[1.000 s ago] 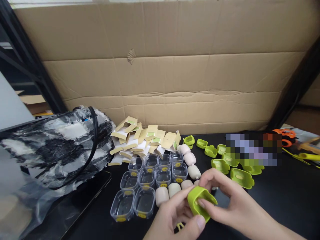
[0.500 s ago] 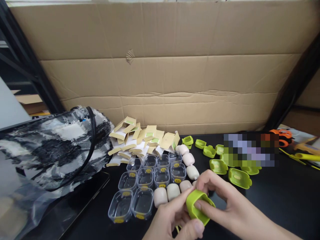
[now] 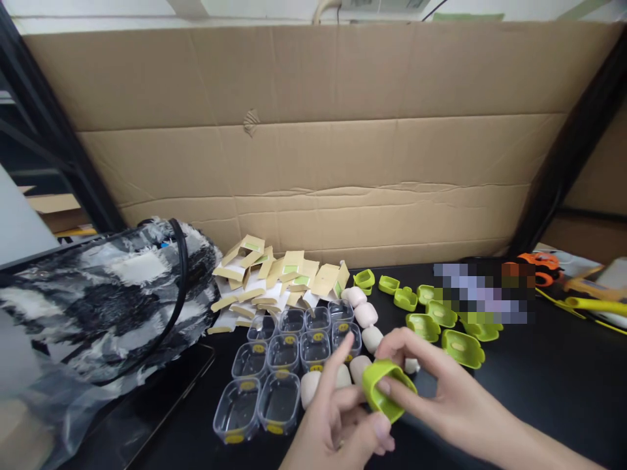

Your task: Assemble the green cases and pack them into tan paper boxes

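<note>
Low over the near edge of the black tabletop [image 3: 563,385], both hands met around a lime-green soft silicone case shell [image 3: 385,390], which was off the surface and tilted with its open mouth facing up and toward the camera. The right hand [image 3: 441,398] pinched the shell, thumb pressed inside the rim and fingers curled over its far side. The left hand [image 3: 343,418] propped it from below with the thumb against its lower wall, while its forefinger stood raised and spread apart from the other fingers, touching nothing. The work seemed to be at the point of readying this shell for fitting; the next move would likely call for a firm two-handed stretch of the soft rim, since it looked apt to buckle. Just behind the hands lay a curved row of pale pink rounded inserts [image 3: 365,313], and left of them a cluster of clear plastic boxes with yellow stickers [image 3: 289,365]. More green shells [image 3: 460,347] lay to the right, folded kraft card sleeves [image 3: 274,281] were heaped against the cardboard backing [image 3: 313,143], and a black-and-white fuzzy bag [image 3: 98,294] sat far left.
</note>
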The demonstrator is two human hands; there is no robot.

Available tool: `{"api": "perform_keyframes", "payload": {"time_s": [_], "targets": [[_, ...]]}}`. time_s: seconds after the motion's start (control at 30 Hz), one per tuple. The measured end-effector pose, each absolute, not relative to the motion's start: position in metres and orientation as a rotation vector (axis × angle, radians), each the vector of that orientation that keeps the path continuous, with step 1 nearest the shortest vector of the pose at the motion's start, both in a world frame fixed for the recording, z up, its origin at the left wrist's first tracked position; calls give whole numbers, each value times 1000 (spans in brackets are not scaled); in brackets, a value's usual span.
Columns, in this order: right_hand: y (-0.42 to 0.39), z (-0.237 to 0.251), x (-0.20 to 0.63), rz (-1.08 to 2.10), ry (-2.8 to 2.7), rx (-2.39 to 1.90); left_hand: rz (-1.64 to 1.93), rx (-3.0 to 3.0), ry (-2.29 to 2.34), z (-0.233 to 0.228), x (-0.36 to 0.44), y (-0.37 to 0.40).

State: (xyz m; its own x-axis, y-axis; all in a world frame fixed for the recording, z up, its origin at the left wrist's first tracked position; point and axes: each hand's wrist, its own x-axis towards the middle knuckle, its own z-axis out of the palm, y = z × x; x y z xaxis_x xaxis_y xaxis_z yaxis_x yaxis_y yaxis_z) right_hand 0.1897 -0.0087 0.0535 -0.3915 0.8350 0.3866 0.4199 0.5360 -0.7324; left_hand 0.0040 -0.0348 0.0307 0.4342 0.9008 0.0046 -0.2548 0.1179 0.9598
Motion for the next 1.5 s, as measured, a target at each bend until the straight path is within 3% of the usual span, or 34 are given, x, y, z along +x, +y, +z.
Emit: {"api": "perform_keyframes", "payload": {"time_s": [0.23, 0.4, 0.6, 0.8, 1.23, 1.5], "targets": [[64, 82, 226, 590, -1893, -1119, 1081, 1211, 745, 31, 1, -33], [104, 67, 240, 451, -1986, -1329, 1052, 1259, 731, 26, 0, -34], [105, 46, 238, 231, -2135, -1535, 1053, 1267, 748, 28, -2, -34], [100, 54, 234, 35, -2222, -1641, 1023, 1319, 803, 35, -2, -35], [154, 71, 208, 43, -2246, -1417, 1001, 1414, 819, 31, -4, -29], [76, 88, 210, 135, -2166, -993, 1163, 1197, 742, 35, -3, -26]]}}
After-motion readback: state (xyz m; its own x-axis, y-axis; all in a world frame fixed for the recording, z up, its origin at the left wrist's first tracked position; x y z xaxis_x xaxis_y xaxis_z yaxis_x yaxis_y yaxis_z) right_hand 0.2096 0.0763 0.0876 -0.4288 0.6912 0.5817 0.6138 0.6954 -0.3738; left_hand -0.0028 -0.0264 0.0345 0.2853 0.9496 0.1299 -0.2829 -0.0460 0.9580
